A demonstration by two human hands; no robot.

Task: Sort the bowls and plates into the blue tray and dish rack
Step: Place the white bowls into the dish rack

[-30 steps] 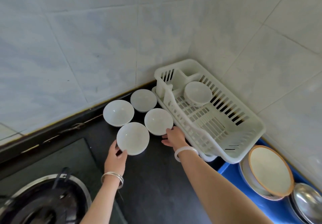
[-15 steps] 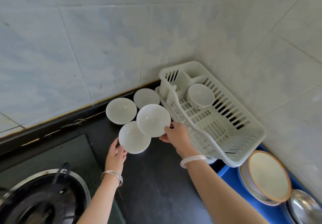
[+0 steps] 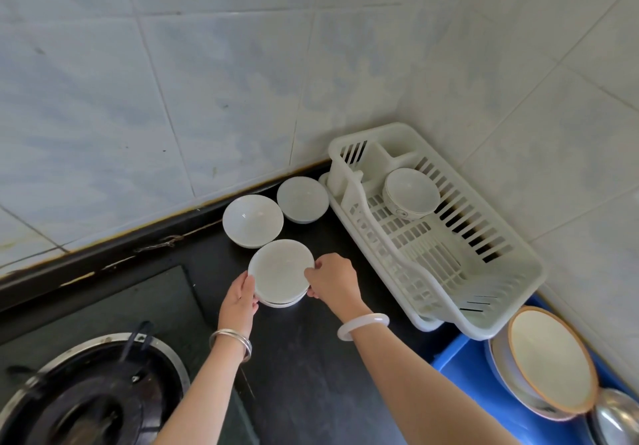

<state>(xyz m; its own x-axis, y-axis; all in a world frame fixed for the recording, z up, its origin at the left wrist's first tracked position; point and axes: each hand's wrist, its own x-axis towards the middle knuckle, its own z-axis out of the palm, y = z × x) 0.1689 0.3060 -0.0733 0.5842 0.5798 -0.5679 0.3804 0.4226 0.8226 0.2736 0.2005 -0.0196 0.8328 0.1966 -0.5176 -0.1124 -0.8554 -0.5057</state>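
ok so the bowl that is up in the air 0.5 s ago is now nested in the one below it, giving a stack of 2 bowls point(image 3: 280, 271) on the black counter point(image 3: 304, 375), just left of the dish rack point(image 3: 435, 251) near its front half. The right hand point(image 3: 333, 280) pinches the top bowl's rim between thumb and fingertips, and the left hand point(image 3: 240, 297) is curled around the stack's far side from the rack, thumb up on the edge.

Compared with 1 s ago: there are 4 separate bowls left of the rack then, now it's the stack plus a loose bowl point(image 3: 252, 219) and a second loose bowl point(image 3: 302, 199), the second almost touching the rack's back left corner. The rack holds the same tilted bowl point(image 3: 411, 192) at its back end. The blue tray point(image 3: 463, 365), right up against the rack's front end, has the same plates point(image 3: 549, 354) in it.

My read: stacking means 2 bowls can go into the rack in 1 trip, and nothing new has been sorted yet
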